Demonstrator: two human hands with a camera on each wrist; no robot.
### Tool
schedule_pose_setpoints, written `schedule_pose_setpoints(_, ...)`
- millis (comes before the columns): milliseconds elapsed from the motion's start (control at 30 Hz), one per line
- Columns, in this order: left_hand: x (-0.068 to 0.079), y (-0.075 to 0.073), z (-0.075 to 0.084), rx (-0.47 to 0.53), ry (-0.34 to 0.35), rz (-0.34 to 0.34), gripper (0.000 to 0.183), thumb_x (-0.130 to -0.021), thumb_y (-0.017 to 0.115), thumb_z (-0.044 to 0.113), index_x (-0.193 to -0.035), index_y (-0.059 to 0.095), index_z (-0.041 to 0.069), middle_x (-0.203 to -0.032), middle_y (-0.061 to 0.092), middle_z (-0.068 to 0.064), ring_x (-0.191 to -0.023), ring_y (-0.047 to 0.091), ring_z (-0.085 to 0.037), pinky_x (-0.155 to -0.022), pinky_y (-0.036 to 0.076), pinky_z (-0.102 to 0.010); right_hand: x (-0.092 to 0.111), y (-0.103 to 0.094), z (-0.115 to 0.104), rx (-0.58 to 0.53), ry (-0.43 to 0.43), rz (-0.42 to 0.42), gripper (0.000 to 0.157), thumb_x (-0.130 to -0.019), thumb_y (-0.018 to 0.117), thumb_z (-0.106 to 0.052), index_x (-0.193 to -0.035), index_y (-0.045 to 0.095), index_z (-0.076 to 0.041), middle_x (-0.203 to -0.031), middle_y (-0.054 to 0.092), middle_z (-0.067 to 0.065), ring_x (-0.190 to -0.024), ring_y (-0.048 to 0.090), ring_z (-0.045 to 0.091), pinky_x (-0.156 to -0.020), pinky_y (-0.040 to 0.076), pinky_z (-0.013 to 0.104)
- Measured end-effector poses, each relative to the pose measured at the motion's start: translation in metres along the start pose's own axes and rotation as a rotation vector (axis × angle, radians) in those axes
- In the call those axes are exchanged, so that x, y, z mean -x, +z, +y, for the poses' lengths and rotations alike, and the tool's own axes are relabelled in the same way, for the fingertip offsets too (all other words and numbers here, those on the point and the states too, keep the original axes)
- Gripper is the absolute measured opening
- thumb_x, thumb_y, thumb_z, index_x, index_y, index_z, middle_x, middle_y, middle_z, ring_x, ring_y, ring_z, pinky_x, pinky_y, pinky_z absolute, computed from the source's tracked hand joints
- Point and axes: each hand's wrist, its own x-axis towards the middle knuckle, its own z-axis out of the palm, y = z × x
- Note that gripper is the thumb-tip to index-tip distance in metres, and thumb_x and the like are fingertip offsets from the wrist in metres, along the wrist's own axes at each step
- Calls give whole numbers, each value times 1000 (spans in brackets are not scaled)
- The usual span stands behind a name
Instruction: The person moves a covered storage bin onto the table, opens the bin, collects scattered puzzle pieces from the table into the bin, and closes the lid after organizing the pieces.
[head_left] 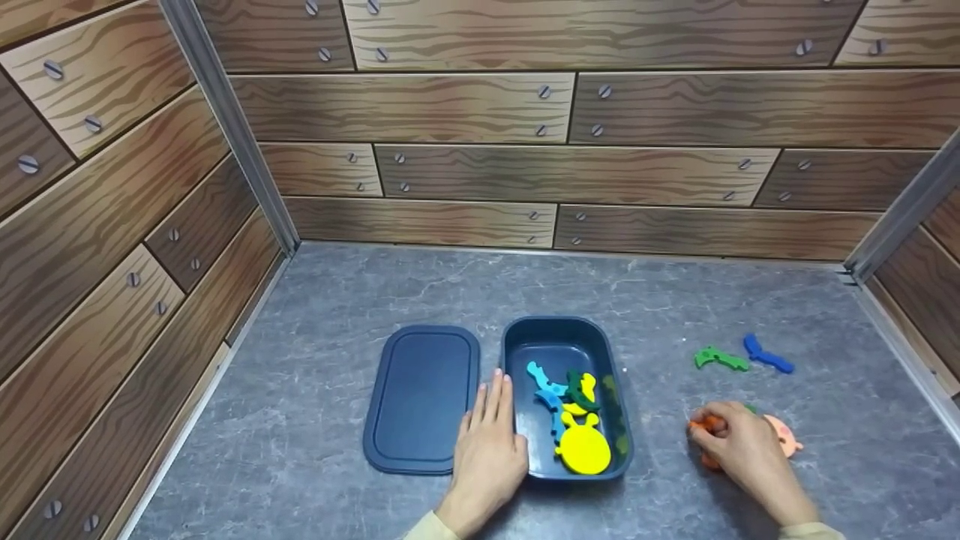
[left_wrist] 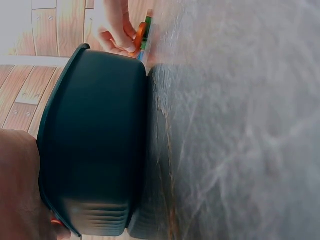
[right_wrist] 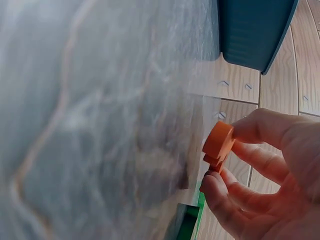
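Note:
My right hand [head_left: 739, 442] pinches an orange toy piece [right_wrist: 218, 142] between thumb and fingers, at the right of the box. Part of the piece is hidden by the fingers in the head view. With fingers straight, my left hand [head_left: 491, 454] rests against the left wall of a dark blue box [head_left: 621, 420]. Inside the box lie a round yellow piece [head_left: 585, 448] with knobs, a light blue piece [head_left: 551, 386], a blue piece [head_left: 553, 412] and a dark green piece [head_left: 579, 390]. A peach piece [head_left: 784, 435] shows partly behind my right hand.
A flat dark blue lid [head_left: 424, 397] lies left of the box. Farther back on the right are a green piece [head_left: 720, 358] and a blue curved piece [head_left: 768, 354]. Wood-patterned walls [head_left: 465, 172] enclose the grey marbled table [head_left: 300, 420].

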Motion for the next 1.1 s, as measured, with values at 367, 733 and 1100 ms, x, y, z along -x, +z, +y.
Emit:
schedule_pose_setpoints(367,1,0,-1,0,17,5,67,-92,45,18,-156,27,10,-164,16,1,-147,22,-27,-109,32,-54,4,3,-7,-90,-33,129,10,-90,72,-26,-96,72,-18,-103,66,8,-83,65,20,-71,51,40)
schedule_pose_setpoints(733,1,0,-1,-2,7,0,67,-94,48,19,-157,27,10,-164,15,1,-147,21,-26,-109,31,-55,5,5,-11,-344,55,129,23,-92,70,-27,-108,71,-11,-108,71,12,-91,70,17,-65,54,28)
schedule_pose_setpoints(1100,1,1,-1,1,1,-9,67,-94,48,20,-157,27,11,-164,14,2,-147,20,-26,-110,30,-55,8,7,-13,-629,64,134,38,-94,67,-28,-119,66,1,-129,61,20,-95,67,4,-74,56,26)
